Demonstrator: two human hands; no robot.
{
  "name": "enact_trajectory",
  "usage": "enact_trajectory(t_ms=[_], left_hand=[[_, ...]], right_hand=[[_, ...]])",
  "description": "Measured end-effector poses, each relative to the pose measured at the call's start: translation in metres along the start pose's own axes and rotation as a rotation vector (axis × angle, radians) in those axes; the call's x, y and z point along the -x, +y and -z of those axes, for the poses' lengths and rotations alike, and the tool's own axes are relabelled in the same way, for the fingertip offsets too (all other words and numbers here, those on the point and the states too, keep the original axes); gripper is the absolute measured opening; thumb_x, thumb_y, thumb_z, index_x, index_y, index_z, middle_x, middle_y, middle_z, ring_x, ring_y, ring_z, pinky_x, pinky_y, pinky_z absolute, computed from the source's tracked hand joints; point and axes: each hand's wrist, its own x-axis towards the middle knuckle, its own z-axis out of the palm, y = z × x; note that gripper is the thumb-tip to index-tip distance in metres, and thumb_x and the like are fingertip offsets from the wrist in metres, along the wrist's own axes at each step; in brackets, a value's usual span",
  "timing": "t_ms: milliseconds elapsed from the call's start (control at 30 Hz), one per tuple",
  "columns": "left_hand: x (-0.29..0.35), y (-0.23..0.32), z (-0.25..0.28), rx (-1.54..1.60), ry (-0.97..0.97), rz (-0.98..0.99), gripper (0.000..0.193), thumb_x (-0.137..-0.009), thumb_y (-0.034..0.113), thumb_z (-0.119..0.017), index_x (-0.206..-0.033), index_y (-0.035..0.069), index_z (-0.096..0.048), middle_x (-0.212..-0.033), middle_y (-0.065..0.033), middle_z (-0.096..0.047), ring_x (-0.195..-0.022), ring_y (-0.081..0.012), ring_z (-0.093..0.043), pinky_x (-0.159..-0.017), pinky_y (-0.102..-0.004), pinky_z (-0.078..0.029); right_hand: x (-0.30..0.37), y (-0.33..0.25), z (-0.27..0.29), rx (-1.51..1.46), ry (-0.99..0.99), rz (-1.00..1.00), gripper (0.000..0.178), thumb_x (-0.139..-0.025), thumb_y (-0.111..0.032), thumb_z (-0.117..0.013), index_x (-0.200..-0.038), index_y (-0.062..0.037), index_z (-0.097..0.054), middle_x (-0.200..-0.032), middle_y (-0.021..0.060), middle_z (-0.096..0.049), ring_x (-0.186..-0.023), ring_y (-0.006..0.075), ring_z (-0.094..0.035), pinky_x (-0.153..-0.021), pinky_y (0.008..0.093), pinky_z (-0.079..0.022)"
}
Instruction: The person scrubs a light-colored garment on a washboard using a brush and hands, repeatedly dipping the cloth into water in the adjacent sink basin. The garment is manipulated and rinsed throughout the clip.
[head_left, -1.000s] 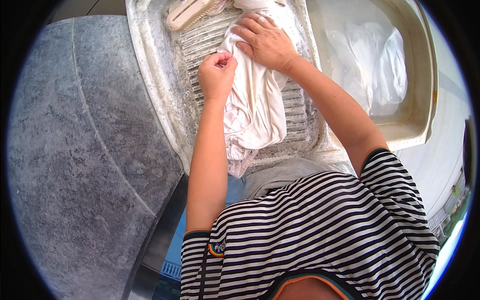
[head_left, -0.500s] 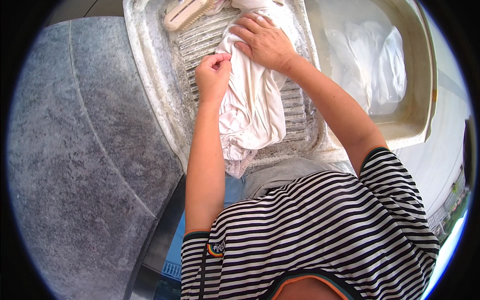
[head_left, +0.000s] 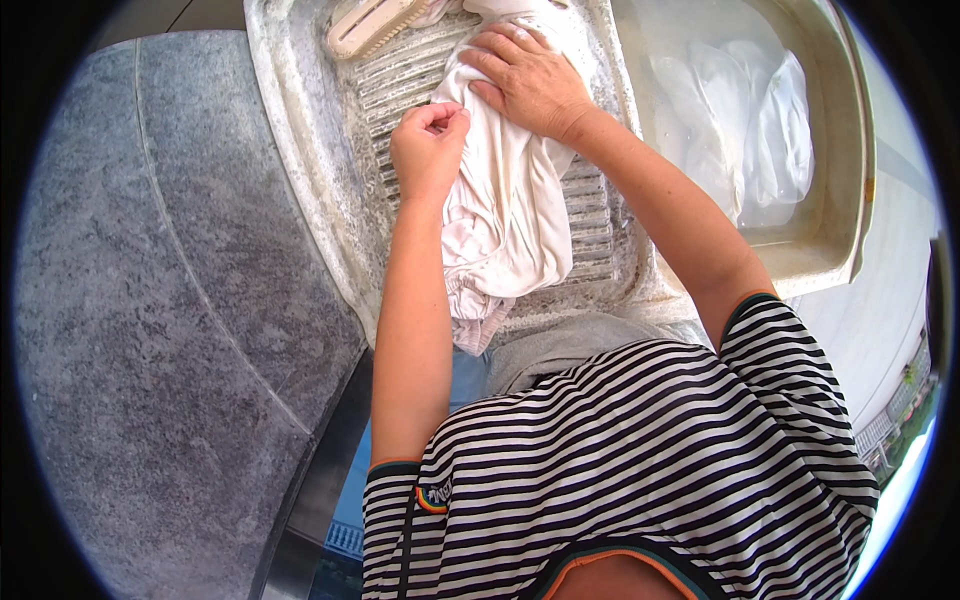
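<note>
While the right hand (head_left: pixel 530 85) lies spread on the white cloth (head_left: pixel 515 220) across the ribbed washboard (head_left: pixel 590 225), the left hand (head_left: pixel 430 145) pinches the cloth's left edge, so the step looks like hand-washing, and the next stroke probably calls for firm downward pressure

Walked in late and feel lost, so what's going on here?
A person has a white cloth spread over a ridged washboard. The right hand lies on the cloth, fingers spread; the left hand is curled shut at its left edge, though whether it grips fabric is unclear. A brush lies near the board's top, and more white fabric sits in the basin at right.
</note>
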Motion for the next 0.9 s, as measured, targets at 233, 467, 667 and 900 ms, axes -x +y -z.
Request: enact_trajectory(t_ms=[233, 467, 667, 900], left_hand=[[-0.0035, -0.0114, 0.0054, -0.013, -0.012, -0.011, 0.016, -0.080, 0.009, -0.077, -0.093, -0.001, -0.078, -0.087, -0.0057, -0.071, -0.068, -0.0106, -0.062, -0.067, -0.0263, -0.052], [-0.0013, -0.0083, 0.0020, -0.014, -0.001, -0.017, 0.015, -0.081, 0.011, -0.077, -0.093, 0.001, -0.079, -0.086, -0.0049, -0.070, -0.067, -0.0113, -0.061, -0.068, -0.0261, -0.052], [-0.0012, -0.0073, 0.0020, -0.003, 0.013, -0.035, 0.015, -0.081, 0.010, -0.077, -0.093, 0.000, -0.078, -0.085, -0.0059, -0.070, -0.066, -0.0119, -0.061, -0.067, -0.0267, -0.052], [-0.0008, -0.0071, 0.0033, -0.047, -0.003, -0.037, 0.016, -0.080, 0.011, -0.077, -0.091, -0.001, -0.078, -0.086, -0.0070, -0.071, -0.068, -0.0122, -0.063, -0.067, -0.0267, -0.052]], right_hand=[[-0.0003, 0.0001, -0.0025, 0.001, 0.006, 0.008, 0.042, -0.099, -0.040, -0.058, -0.133, -0.0176, -0.061, -0.136, 0.0032, -0.059, -0.135, 0.0237, -0.049, -0.116, 0.0412, -0.037], [0.0003, 0.0008, -0.0025, 0.020, 0.001, 0.011, 0.041, -0.100, -0.041, -0.056, -0.133, -0.0179, -0.061, -0.136, 0.0029, -0.059, -0.135, 0.0233, -0.048, -0.116, 0.0410, -0.036], [0.0000, 0.0002, -0.0019, 0.020, -0.005, 0.009, 0.041, -0.100, -0.041, -0.056, -0.133, -0.0184, -0.061, -0.136, 0.0026, -0.059, -0.136, 0.0233, -0.048, -0.116, 0.0410, -0.036], [0.0000, 0.0005, -0.0025, 0.012, 0.003, 0.003, 0.041, -0.099, -0.041, -0.057, -0.133, -0.0181, -0.061, -0.136, 0.0024, -0.059, -0.135, 0.0232, -0.048, -0.115, 0.0410, -0.037]])
